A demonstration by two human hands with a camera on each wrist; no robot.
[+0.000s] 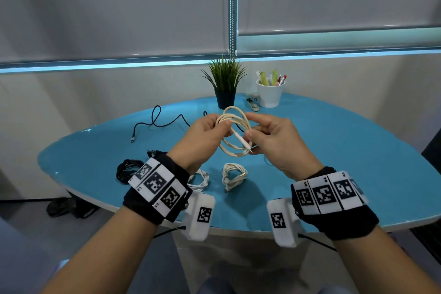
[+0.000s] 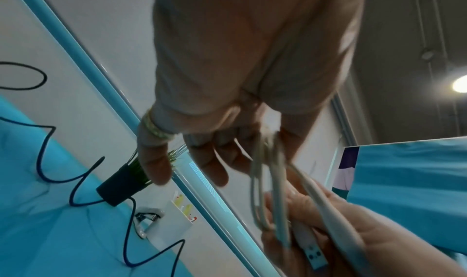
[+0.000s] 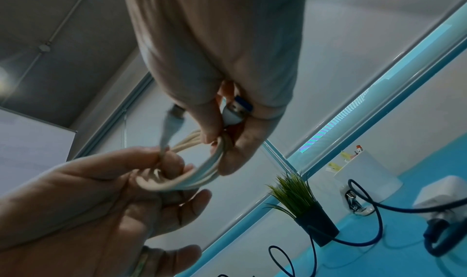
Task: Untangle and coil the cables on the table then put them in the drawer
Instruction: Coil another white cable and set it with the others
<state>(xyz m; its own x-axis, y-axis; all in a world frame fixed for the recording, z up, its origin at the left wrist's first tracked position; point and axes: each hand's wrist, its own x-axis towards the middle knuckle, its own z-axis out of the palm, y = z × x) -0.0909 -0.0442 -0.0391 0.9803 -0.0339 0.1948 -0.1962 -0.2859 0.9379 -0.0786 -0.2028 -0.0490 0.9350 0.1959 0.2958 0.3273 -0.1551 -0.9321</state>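
Observation:
Both hands hold a cream cable (image 1: 235,118) looped into a coil above the blue table (image 1: 334,155). My left hand (image 1: 210,130) grips the coil's left side between thumb and fingers. My right hand (image 1: 260,135) pinches the right side together with the cable's plug end (image 1: 245,144). The right wrist view shows the USB plug (image 3: 236,111) tucked under my right fingers (image 3: 240,157) and the loops (image 3: 182,181) running into my left hand (image 3: 141,183). Below the hands a white coiled cable (image 1: 232,175), a second white coil (image 1: 199,180) and a black coil (image 1: 127,170) lie on the table. A loose black cable (image 1: 155,122) snakes at the back left.
A potted plant (image 1: 225,83) and a white cup of pens (image 1: 269,92) stand at the table's far edge, with a small stapler-like object (image 1: 253,104) between them. A white charger block (image 3: 439,191) lies near the cup. No drawer is in view.

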